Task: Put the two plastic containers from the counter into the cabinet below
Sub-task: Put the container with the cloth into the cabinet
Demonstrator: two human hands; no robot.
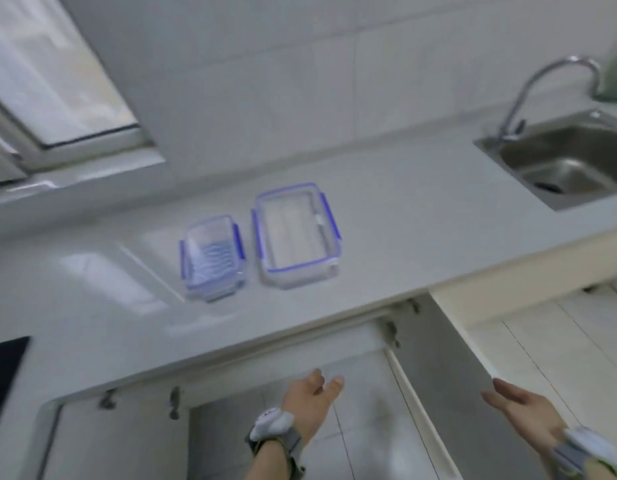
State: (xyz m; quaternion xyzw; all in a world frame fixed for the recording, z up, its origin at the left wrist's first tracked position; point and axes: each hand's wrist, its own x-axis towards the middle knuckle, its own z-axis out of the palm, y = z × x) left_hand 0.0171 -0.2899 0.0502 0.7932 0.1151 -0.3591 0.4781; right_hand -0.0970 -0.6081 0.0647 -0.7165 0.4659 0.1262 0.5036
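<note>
Two clear plastic containers with blue-clipped lids sit side by side on the white counter (386,216): a smaller container (212,258) on the left and a larger container (296,235) to its right. Below the counter edge the cabinet (362,393) stands with its doors swung out. My left hand (312,398) hangs in front of the cabinet opening, fingers apart and holding nothing. My right hand (521,408) is near the edge of the right cabinet door (473,368), fingers extended, holding nothing. Both hands are well below the containers.
A steel sink (570,161) with a curved tap (542,88) is set in the counter at the right. A window (58,81) is at upper left. A black hob edge (4,372) shows at the left. Another cabinet door (109,441) hangs out at lower left.
</note>
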